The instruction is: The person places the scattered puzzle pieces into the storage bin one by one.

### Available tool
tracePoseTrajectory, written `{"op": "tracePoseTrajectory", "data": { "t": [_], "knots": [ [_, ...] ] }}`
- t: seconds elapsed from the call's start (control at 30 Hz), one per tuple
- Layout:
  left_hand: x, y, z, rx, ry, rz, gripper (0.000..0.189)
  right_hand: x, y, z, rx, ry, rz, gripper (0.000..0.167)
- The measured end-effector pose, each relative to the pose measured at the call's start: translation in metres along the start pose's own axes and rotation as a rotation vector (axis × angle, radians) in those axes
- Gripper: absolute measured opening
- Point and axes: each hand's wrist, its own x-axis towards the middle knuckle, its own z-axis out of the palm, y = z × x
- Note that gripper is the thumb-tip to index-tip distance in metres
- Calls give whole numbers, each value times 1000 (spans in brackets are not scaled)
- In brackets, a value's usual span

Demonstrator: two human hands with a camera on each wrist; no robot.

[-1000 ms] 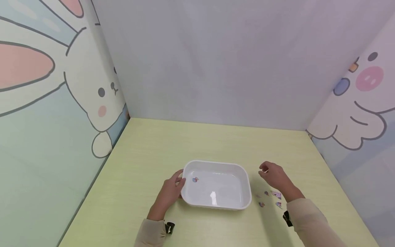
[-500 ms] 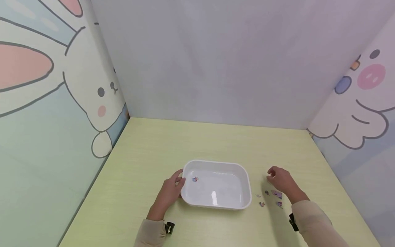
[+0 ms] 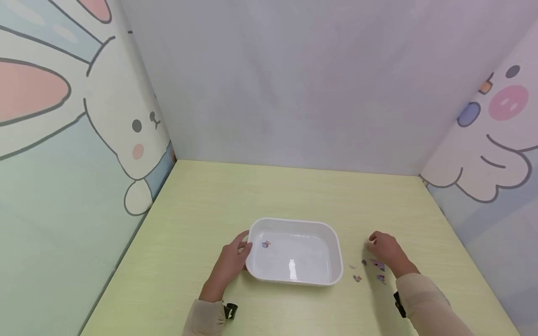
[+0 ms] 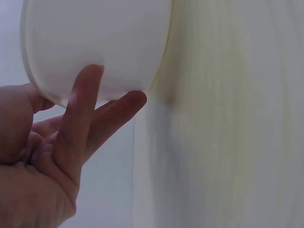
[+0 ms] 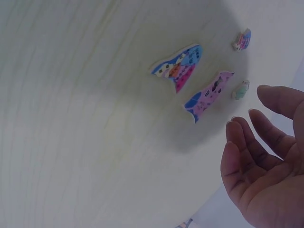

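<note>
A white rectangular basin point(image 3: 294, 249) stands on the table, with one small colourful printed piece point(image 3: 266, 244) lying inside. My left hand point(image 3: 230, 261) holds the basin's left end, thumb at the rim; the left wrist view shows its fingers along the outer wall point(image 4: 128, 47). My right hand point(image 3: 384, 249) hovers over several small irregular printed pieces to the right of the basin, fingers loosely bent and nothing between them. In the right wrist view a blue-and-pink piece point(image 5: 183, 66), a longer pink piece point(image 5: 208, 96), a small pinkish piece point(image 5: 242, 40) and a small greenish piece point(image 5: 241, 90) lie near the fingertips.
The pale yellow-green table point(image 3: 235, 196) is enclosed by a plain grey back wall point(image 3: 286, 93), a rabbit-printed left panel point(image 3: 113, 121) and a cartoon-printed right panel point(image 3: 496, 140). Black wrist straps show at both sleeves.
My right hand has moved to the right and down toward the pieces, away from the basin. The left hand and basin have kept their place.
</note>
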Motion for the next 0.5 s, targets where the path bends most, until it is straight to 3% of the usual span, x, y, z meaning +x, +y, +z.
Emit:
{"op": "tracePoseTrajectory", "data": {
  "t": [0.33,0.5],
  "knots": [
    [-1,0,1,-26,-5,-1,48,7,5,8,25,-38,74,39],
    [0,-2,1,-35,-4,12,47,8,4,10,37,-27,77,35]
  ]
}}
